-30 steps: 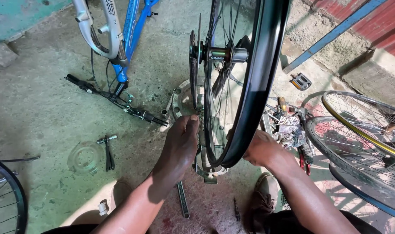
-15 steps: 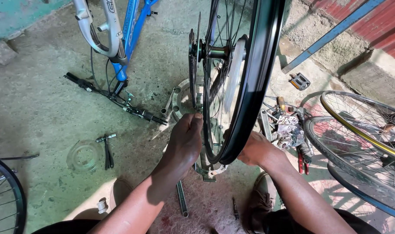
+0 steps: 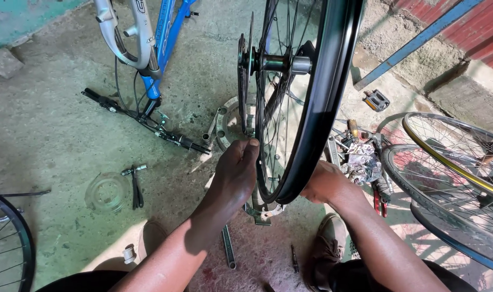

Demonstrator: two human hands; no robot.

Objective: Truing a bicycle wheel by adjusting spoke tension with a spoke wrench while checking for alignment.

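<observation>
Bicycle wheel (image 3: 306,103) with a black rim stood upright at centre, above the concrete floor (image 3: 52,124); left hand (image 3: 237,173) pinched its spokes near the disc rotor (image 3: 242,81), right hand (image 3: 323,183) gripped the rim's lower edge

1. The wheel rim (image 3: 322,108) is glossy black, smooth; its spokes are thin bright metal.
2. The hub (image 3: 281,64) inside the rim is shiny metal.
3. The floor (image 3: 46,124) under the rim is rough, matt concrete, stained.
4. Left of the rim, the bicycle frame (image 3: 168,32) wears glossy blue paint.
</observation>
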